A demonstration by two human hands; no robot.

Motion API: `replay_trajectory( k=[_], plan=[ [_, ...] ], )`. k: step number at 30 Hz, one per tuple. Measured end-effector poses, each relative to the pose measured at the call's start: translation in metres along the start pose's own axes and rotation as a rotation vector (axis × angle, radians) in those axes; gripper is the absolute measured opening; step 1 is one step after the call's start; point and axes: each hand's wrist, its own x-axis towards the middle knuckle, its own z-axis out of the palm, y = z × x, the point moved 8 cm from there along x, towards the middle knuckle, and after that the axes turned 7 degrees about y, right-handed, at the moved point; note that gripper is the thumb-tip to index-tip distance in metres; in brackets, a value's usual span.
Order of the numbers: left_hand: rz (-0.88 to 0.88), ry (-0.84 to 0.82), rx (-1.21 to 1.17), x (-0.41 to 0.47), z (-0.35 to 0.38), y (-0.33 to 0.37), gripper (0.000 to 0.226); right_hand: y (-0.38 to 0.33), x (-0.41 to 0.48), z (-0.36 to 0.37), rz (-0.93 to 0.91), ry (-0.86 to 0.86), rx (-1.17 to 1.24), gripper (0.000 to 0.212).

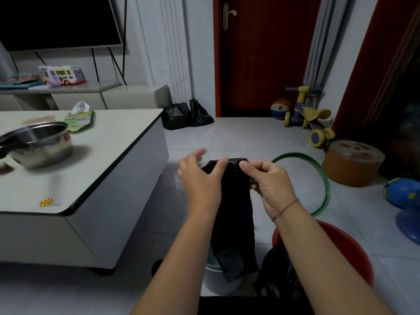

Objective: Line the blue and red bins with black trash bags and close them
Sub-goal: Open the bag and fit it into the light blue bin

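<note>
Fingers (245, 165) of 2 hands (200, 178) (272, 185) pinch 1 black bag (236, 212) — 2 bins (214, 280) (345, 244) below.

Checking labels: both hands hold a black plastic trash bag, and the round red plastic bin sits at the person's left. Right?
No: the round red plastic bin sits at the person's right, per the head view; left hand and right hand hold the black plastic trash bag.

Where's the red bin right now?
Head view, lower right: the red bin sits on the floor, just nearer than the green hoop, right of the black trash bag.
</note>
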Motion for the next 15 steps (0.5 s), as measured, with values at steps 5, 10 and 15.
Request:
replay_trajectory(
  k=[5, 10, 15],
  plan=[
    [-0.033, -0.266, -0.217, -0.026, 0.029, 0.016, 0.015, 0.004, -0.008, 0.019, 0.063, -0.104, 0.161, 0.016],
    [-0.120, -0.323, -0.364, -0.027, 0.033, 0.010, 0.013, 0.003, -0.010, 0.022, 0.057, -0.133, 0.240, 0.009],
    [-0.196, -0.246, -0.385, -0.023, 0.032, 0.001, 0.018, -0.001, -0.005, 0.015, 0.031, -0.122, 0.250, 0.011]
  ],
)
